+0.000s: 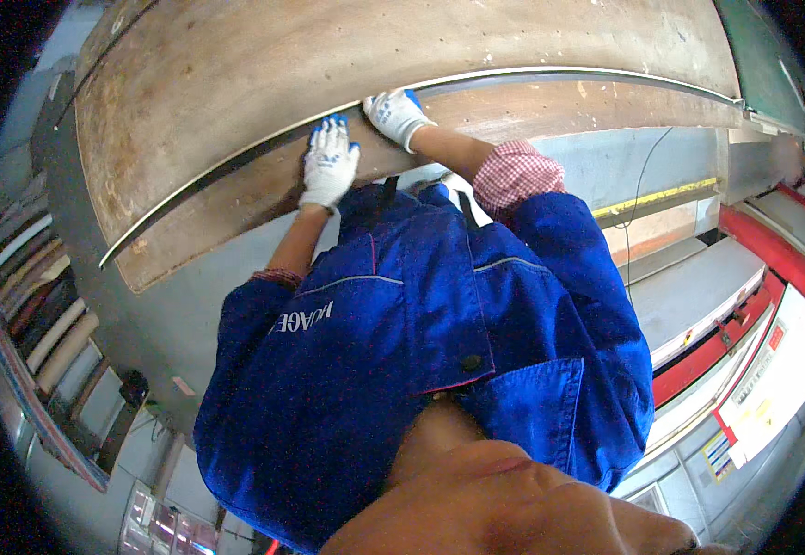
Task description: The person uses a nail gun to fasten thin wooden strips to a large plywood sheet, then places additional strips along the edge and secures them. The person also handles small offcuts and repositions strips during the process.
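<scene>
A long thin strip with a pale edge (pixel 236 156) runs in a curve across a worn, stained wooden board (pixel 236 76) in front of me. My left hand (pixel 331 163), in a white knit glove with blue fingertips, lies palm down on the near side of the strip, its fingers extended close to the edge. To its right, my right hand (pixel 395 119), gloved alike, rests at the strip with its fingers bent; the fingertips are partly hidden, so I cannot tell whether they grip it. Dark shadow lies along the strip's near side.
Long rolls or bars (pixel 62 347) are stacked on a rack at left. At right stands a red and white machine (pixel 693 354) bearing labels, with a yellow measuring scale (pixel 652 198) and a hanging dark cable (pixel 634 201) near it. A green surface (pixel 763 69) adjoins the board's far right.
</scene>
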`<state>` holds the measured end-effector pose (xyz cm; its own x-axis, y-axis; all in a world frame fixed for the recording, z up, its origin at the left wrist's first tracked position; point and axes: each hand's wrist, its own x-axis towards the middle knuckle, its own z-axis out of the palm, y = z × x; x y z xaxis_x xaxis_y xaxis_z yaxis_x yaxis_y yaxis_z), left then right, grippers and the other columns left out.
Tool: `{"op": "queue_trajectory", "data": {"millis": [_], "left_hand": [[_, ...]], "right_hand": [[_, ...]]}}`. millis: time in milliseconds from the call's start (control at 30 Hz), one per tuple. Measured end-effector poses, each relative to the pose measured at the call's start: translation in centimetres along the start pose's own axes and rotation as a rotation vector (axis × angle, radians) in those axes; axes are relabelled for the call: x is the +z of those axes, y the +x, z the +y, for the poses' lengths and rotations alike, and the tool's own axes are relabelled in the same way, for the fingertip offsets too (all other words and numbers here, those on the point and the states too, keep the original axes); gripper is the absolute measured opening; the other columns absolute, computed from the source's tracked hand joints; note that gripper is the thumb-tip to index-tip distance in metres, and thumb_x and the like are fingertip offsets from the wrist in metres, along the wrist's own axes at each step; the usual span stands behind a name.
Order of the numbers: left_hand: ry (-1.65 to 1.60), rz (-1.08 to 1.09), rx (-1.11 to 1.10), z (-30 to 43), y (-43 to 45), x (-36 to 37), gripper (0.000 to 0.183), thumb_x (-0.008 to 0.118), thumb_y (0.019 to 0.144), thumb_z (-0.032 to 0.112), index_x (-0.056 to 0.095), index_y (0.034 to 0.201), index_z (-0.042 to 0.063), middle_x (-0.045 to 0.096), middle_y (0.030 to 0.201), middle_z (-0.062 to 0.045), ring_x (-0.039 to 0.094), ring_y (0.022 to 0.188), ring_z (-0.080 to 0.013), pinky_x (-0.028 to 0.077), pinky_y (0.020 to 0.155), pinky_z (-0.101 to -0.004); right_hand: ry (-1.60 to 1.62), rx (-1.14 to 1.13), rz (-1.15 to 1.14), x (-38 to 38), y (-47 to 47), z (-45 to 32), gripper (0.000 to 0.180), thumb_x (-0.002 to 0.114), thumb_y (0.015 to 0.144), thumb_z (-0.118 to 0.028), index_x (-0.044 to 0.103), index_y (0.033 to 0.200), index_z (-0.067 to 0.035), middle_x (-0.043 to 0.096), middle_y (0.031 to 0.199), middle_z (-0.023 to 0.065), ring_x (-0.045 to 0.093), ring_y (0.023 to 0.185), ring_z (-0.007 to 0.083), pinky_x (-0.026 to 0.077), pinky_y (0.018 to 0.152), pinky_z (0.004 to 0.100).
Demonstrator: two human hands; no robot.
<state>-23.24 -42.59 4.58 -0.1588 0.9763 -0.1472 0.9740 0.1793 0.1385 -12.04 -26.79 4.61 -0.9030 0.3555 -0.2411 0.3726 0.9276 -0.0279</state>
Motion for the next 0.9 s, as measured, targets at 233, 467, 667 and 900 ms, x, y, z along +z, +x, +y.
{"op": "queue_trajectory", "data": {"millis": [233,467,667,900], "left_hand": [[0.099,0.028,-0.061,0.0,-0.2,1.0,0.058,0.052,0.091,0.032,0.043,0.136,-0.002,0.043,0.141,-0.021,0.04,0.132,-0.0324,0.029,0.111,-0.0438],[0.1,0.015,-0.097,0.5,-0.5,0.0,0.055,0.053,0.091,0.031,0.046,0.135,-0.002,0.044,0.141,-0.02,0.041,0.131,-0.0335,0.03,0.111,-0.0431],[0.169,-0.034,-0.162,0.0,-0.4,0.9,0.049,0.05,0.093,0.03,0.05,0.132,0.001,0.045,0.14,-0.017,0.041,0.131,-0.0317,0.03,0.111,-0.0414],[0.271,-0.164,-0.195,0.3,0.2,0.4,0.051,0.044,0.095,0.031,0.044,0.138,0.002,0.04,0.145,-0.016,0.037,0.135,-0.0299,0.027,0.113,-0.0384]], "right_hand": [[-0.172,-0.034,0.069,1.4,-7.1,11.9,0.016,0.048,0.088,-0.012,0.059,0.096,-0.004,0.068,0.088,0.0201,0.069,0.08,0.0288,0.052,0.062,0.0414],[-0.242,0.024,0.027,1.0,-13.0,21.4,0.025,0.048,0.089,-0.014,0.056,0.109,-0.001,0.069,0.084,0.0199,0.07,0.073,0.0288,0.055,0.06,0.0388],[-0.273,0.044,-0.028,1.1,-16.9,27.7,0.024,0.047,0.089,-0.013,0.056,0.108,0.0,0.068,0.088,0.0209,0.069,0.08,0.0317,0.054,0.067,0.0423],[-0.319,0.014,-0.019,1.8,-20.5,34.8,0.025,0.049,0.087,-0.01,0.055,0.109,0.0,0.066,0.091,0.0221,0.068,0.082,0.0342,0.054,0.068,0.0442]]}}
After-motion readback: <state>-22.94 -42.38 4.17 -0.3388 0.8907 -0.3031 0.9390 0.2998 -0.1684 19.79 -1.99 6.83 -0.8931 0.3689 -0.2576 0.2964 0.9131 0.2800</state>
